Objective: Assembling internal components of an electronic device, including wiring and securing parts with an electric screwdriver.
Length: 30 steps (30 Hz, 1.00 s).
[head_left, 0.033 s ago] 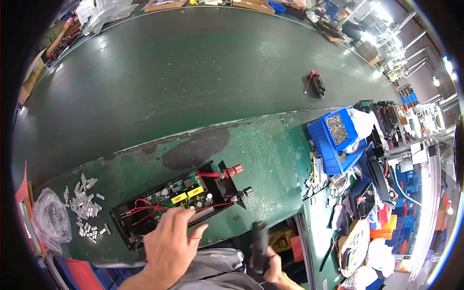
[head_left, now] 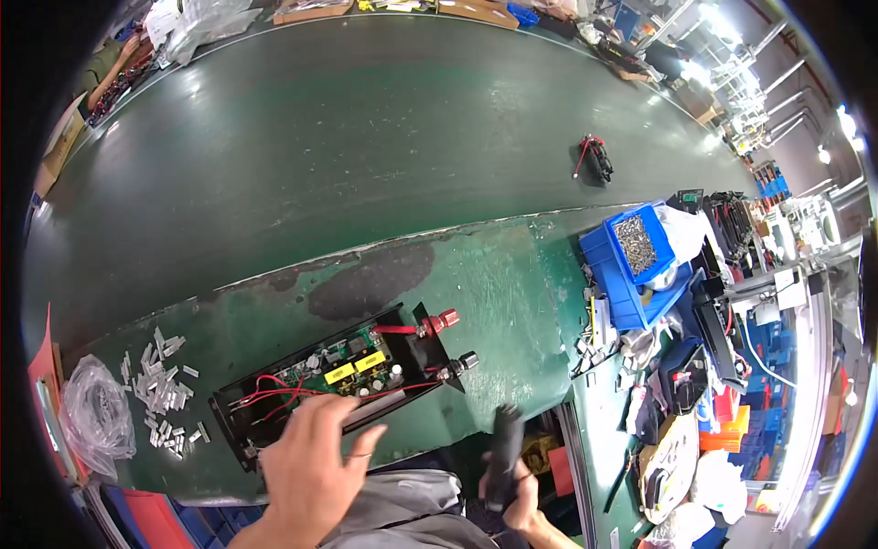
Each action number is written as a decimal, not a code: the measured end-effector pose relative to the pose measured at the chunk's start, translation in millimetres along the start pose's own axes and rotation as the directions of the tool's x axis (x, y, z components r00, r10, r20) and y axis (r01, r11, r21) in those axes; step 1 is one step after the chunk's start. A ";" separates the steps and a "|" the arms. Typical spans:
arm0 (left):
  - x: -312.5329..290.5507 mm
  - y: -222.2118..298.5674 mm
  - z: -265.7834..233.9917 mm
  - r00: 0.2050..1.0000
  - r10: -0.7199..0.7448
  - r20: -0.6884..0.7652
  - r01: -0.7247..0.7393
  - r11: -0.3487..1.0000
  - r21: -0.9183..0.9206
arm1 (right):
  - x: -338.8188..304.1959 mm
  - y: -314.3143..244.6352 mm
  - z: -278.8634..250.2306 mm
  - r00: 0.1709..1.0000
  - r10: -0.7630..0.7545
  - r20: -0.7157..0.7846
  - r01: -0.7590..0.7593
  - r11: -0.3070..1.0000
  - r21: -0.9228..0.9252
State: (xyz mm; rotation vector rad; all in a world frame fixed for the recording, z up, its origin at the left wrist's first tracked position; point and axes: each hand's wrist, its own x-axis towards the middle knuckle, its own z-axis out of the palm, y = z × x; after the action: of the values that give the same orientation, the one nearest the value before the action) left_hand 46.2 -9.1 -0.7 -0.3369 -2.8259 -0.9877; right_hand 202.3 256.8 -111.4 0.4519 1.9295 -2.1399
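An open black metal housing (head_left: pixel 240 423) lies slantwise on the green bench, with a circuit board (head_left: pixel 314 365), two yellow block components (head_left: pixel 353 368) and loose red wires inside. On its right end plate stand a red terminal post (head_left: pixel 444 320) and a black terminal post (head_left: pixel 467 361). My left hand (head_left: pixel 309 467) is over the housing's near edge, fingers stretched and thumb apart, holding nothing visible; whether its fingertips touch the housing is unclear. At the bench's front edge, my right hand (head_left: pixel 521 499) grips a black cylindrical power tool (head_left: pixel 504 457), held roughly upright. The tool's tip cannot be made out.
Small metal clips (head_left: pixel 163 389) and a clear plastic bag (head_left: pixel 96 416) lie at left. To the right, a blue bin (head_left: pixel 599 247) holds many small screws beside scattered parts. Beyond the bench runs a dark green conveyor belt (head_left: pixel 366 137) carrying a black part with red wire (head_left: pixel 596 159).
My right hand and the power tool have shifted slightly up and to the right. My left hand has drawn back a little toward the lower left. The housing has stayed put.
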 end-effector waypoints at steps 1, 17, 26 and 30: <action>-6.8 -3.7 -10.7 0.997 -0.004 -0.080 0.004 1.000 0.005 | 11.7 -5.7 -2.4 0.991 -0.092 -0.093 0.092 0.996 0.005; -142.4 -257.9 -75.3 0.767 -0.327 -0.553 0.496 0.848 0.187 | 114.4 -101.4 26.1 0.671 -0.737 0.081 0.493 0.362 -0.791; -110.7 -228.7 -88.6 0.722 -0.437 -0.537 0.567 0.818 0.098 | 96.0 -84.0 25.8 0.654 -0.753 0.078 0.493 0.345 -0.799; -117.6 -228.1 -93.9 0.667 -0.461 -0.585 0.544 0.838 -0.040 | 98.1 -78.8 23.1 0.687 -0.718 0.114 0.483 0.334 -0.809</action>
State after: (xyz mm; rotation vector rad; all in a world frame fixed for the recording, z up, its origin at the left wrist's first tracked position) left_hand 107.1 -261.1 -86.9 0.7039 -2.4040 -0.7716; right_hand 80.7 246.4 -73.1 -0.2659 3.3417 -1.1552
